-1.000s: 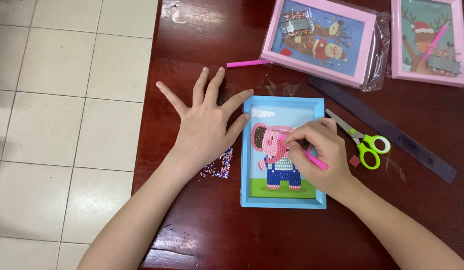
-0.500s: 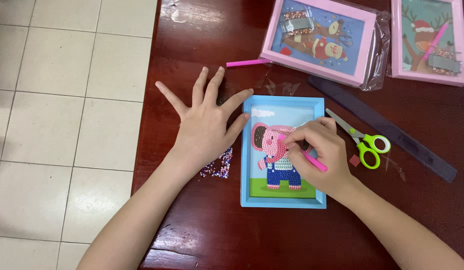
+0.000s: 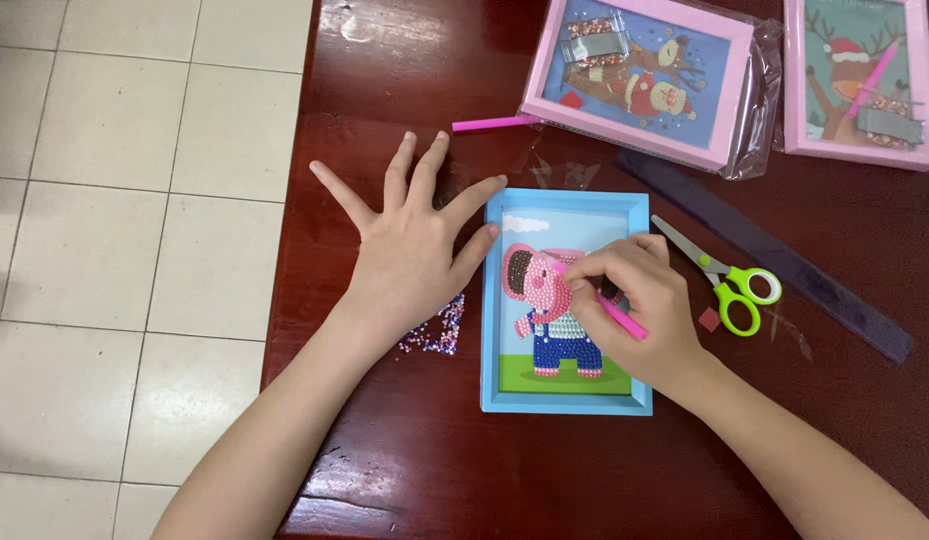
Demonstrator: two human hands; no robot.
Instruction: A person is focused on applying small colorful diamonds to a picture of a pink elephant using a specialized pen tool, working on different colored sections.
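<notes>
Fingers of right hand (image 3: pixel 634 315) pinch pink pen (image 3: pixel 624 320) on elephant picture (image 3: pixel 564 300), nearly all beaded. Left hand (image 3: pixel 414 250) splayed flat, empty; loose beads (image 3: pixel 439 330) remain.

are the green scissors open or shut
Shut: the green scissors lie flat on the table, blades together in one point, handle loops side by side.

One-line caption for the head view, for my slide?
Right hand presses pink pen onto blue-framed elephant picture; left hand rests flat.
</notes>
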